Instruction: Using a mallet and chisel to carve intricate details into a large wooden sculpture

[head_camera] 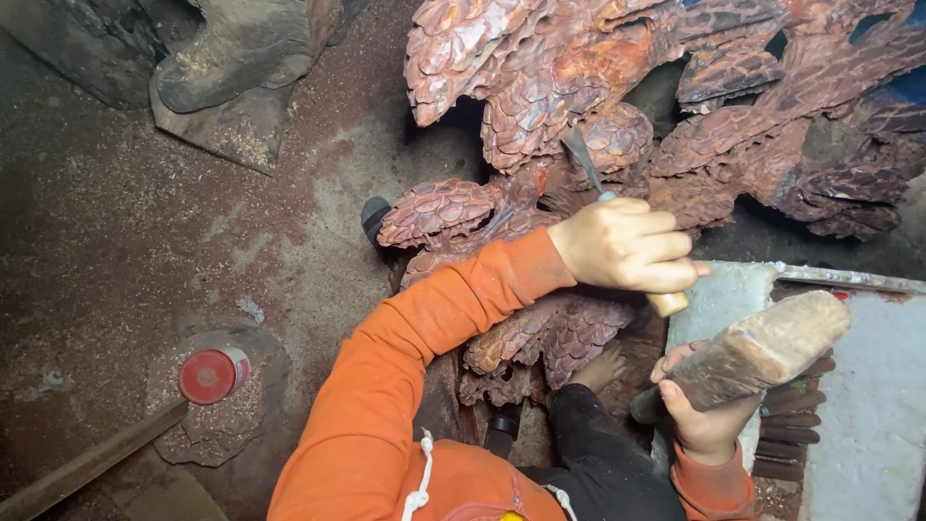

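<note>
This is a wood-carving workshop, worked at floor level. A large reddish-brown wooden sculpture covered in carved overlapping scales (617, 106) fills the frame from 12 to 3 o'clock. The bare concrete floor (145, 241) is dusted with reddish sawdust. Rough dark offcuts of wood (231, 68) lie at 11 o'clock. A steel-bladed chisel with a pale handle (617, 222) and a worn wooden mallet (752, 352) are in use near 3 and 4 o'clock.

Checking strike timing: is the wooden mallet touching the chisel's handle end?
Apart. The head view shows the mallet in the right hand raised, with background visible between it and the chisel.
</note>
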